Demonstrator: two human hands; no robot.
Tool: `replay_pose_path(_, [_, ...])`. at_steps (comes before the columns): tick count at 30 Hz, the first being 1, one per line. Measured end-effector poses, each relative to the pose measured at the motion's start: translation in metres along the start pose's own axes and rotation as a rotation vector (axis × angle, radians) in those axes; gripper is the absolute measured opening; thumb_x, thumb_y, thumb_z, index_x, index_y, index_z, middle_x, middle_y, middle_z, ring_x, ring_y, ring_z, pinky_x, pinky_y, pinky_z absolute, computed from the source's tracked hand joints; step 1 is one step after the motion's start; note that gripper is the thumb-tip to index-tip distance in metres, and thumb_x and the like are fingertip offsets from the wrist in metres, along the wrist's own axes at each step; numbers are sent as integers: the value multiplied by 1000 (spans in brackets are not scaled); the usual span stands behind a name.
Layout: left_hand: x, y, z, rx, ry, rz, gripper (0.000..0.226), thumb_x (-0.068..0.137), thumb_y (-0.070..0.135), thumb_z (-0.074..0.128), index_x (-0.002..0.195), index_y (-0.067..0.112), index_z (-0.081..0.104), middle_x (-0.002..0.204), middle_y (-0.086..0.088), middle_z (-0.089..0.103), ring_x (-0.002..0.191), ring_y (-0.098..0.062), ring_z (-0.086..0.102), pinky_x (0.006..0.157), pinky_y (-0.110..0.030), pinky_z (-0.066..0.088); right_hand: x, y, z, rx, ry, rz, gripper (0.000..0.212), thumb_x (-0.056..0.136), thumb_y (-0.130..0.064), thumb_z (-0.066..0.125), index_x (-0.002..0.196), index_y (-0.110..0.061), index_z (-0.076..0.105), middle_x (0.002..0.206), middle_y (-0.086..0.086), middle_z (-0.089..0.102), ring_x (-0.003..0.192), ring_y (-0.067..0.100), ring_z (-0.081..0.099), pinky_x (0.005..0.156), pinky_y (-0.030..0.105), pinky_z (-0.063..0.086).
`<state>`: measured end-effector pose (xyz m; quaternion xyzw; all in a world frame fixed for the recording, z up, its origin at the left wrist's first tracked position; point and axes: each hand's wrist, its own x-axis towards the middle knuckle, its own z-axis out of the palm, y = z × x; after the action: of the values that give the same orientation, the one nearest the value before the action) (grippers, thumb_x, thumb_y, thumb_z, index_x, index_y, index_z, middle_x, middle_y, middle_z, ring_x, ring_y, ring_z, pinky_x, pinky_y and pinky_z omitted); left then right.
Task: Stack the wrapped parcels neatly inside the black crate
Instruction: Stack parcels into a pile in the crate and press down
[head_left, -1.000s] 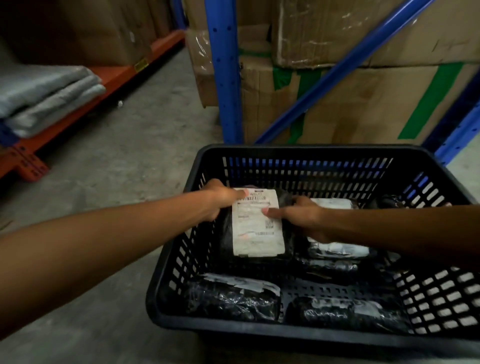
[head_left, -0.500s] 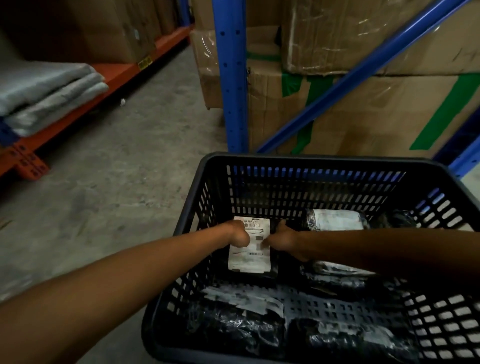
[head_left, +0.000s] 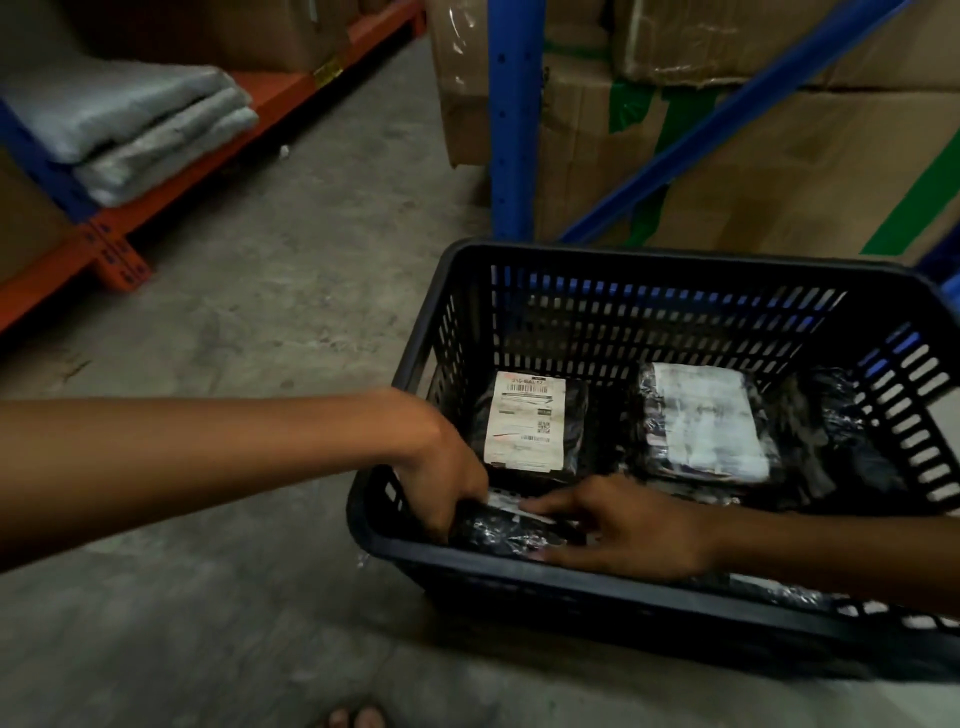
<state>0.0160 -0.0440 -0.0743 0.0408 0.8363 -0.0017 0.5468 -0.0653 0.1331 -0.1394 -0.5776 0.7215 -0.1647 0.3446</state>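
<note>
The black slotted crate (head_left: 670, 257) stands on the concrete floor. A black-wrapped parcel with a white shipping label (head_left: 527, 423) lies flat at its far left, with nobody touching it. Beside it at the far right lies another labelled parcel (head_left: 709, 421). My left hand (head_left: 447, 480) curls around the left end of a black parcel (head_left: 511, 535) at the crate's near left corner. On the same parcel's right side, my right hand (head_left: 623, 527) rests with its fingers spread along the top. More dark wrapped parcels (head_left: 841, 431) fill the right side.
Blue rack uprights (head_left: 511, 119) and taped cardboard boxes (head_left: 779, 171) stand right behind the crate. An orange shelf beam (head_left: 208, 166) with folded grey bags (head_left: 135, 130) runs along the left. Bare concrete floor (head_left: 249, 322) lies between. My toes (head_left: 353, 717) show at the bottom edge.
Both hands let go of the labelled parcel, which now lies at the crate's far left. They moved back to the near left corner and took hold of another black parcel.
</note>
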Motion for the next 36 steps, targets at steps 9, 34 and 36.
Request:
replay_pose_path(9, [-8,-8,5,-135,303,78,48,95,31,60,135,7,50,129,-12,60,120,-29,58,101,-42,48,1,-3,-22,100,130,16,32,97,-27,61,127,-16,66,115,1,75,100,10,70,92,32,55])
replay_pose_path(34, [84,-60,-85,-1296,865,-348,45,92,14,60,133,0,52,128,-18,62,115,-32,62,96,-38,54,96,55,-35,1016,632,699,49,90,-23,72,131,0,59,132,21,65,115,39,65,97,50,55])
replay_pose_path(36, [95,-53,-80,-1190,832,-421,60,91,9,60,146,0,38,138,-18,55,124,-31,58,99,-33,51,106,63,-27,873,568,755,57,89,-35,71,135,-3,55,134,18,63,119,37,62,99,47,54])
